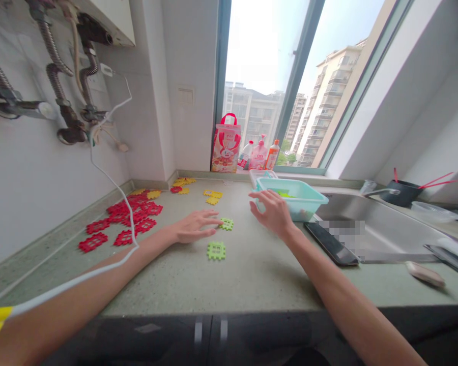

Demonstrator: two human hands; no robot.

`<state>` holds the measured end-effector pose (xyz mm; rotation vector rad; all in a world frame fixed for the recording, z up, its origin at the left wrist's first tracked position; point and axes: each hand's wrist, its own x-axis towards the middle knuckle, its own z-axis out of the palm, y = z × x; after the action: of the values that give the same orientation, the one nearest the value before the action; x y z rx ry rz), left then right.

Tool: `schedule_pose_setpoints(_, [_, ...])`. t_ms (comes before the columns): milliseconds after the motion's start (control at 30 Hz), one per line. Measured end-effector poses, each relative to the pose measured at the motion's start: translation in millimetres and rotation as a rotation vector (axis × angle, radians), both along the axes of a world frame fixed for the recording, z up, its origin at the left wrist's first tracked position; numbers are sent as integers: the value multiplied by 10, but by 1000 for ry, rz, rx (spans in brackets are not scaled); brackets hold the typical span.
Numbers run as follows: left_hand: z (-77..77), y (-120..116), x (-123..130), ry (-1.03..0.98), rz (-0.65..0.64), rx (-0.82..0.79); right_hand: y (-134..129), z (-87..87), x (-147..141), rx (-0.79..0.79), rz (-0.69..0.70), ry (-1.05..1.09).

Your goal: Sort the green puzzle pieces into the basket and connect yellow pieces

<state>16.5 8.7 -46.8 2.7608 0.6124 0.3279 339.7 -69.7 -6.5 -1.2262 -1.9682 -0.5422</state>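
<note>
My left hand (197, 226) hovers low over the counter with its fingers stretched apart, a fingertip at the edge of a small green toothed plastic building piece (227, 224). Nearer to me lies a second green toothed piece (216, 250), flat on the counter. My right hand (272, 211) is raised beside the near left corner of a light blue plastic basket (309, 203), fingers spread and slightly bent, nothing seen in them. Inside the basket some bright green pieces (286, 195) show over the rim; the rest of its contents is hidden.
Several red toothed pieces (127, 216) lie heaped at the left, with yellow pieces (212, 195) towards the back. A white cable (116, 185) hangs across the left side. On the right are a dark phone-like slab (332, 244), the steel sink (389, 239) and a soap-like bar (425, 274).
</note>
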Motion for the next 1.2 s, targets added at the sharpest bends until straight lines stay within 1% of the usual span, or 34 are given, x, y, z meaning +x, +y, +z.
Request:
schedule_pose_setpoints(67, [19, -17, -6, -11, -28, -1, 56, -217, -275, -162, 120, -28])
schedule_pose_setpoints(133, [31, -26, -17, -41, -40, -6, 117, -396, -429, -283, 192, -65])
schedule_pose_setpoints(167, [33, -26, -25, -51, -42, -10, 144, -457, -461, -333, 215, -78])
schedule_pose_setpoints(233, [27, -13, -44, -42, -31, -9, 179, -512, -462, -390, 228, -72])
schedule_pose_setpoints(300, [2, 25, -67, -9, 22, 2, 174, -490, -435, -380, 229, -29])
schedule_pose_setpoints(367, [-41, 90, -90, 28, 126, 16, 125, -432, -437, -336, 269, 39])
schedule_pose_setpoints(433, [-91, 167, -109, 62, 235, 33, 42, -376, -488, -322, 376, 90])
schedule_pose_setpoints(500, [-132, 233, -122, 84, 301, 51, -56, -346, -573, -363, 502, 84])
schedule_pose_setpoints(567, [-151, 273, -125, 96, 317, 64, -145, -339, -661, -426, 592, 25])
schedule_pose_setpoints(600, [-151, 281, -124, 99, 319, 67, -181, -339, -698, -454, 614, -7])
schedule_pose_setpoints(700, [-132, 273, -115, 97, 326, 66, -245, -337, -762, -515, 628, -79])
schedule_pose_setpoints(833, [-107, 251, -108, 92, 341, 38, -266, -323, -786, -559, 617, -134])
schedule_pose_setpoints(967, [-98, 260, -106, 63, 340, 39, -264, -358, -825, -539, 559, -152])
schedule_pose_setpoints(1033, [-88, 267, -104, 55, 351, 42, -235, -365, -837, -496, 548, -180])
schedule_pose_setpoints(1100, [-75, 272, -103, 51, 371, 31, -174, -321, -806, -394, 552, -227])
schedule_pose_setpoints(1167, [-65, 279, -108, 50, 381, 17, -86, -206, -693, -240, 517, -248])
schedule_pose_setpoints(1200, [-62, 285, -113, 50, 380, 12, -38, -127, -597, -156, 475, -232])
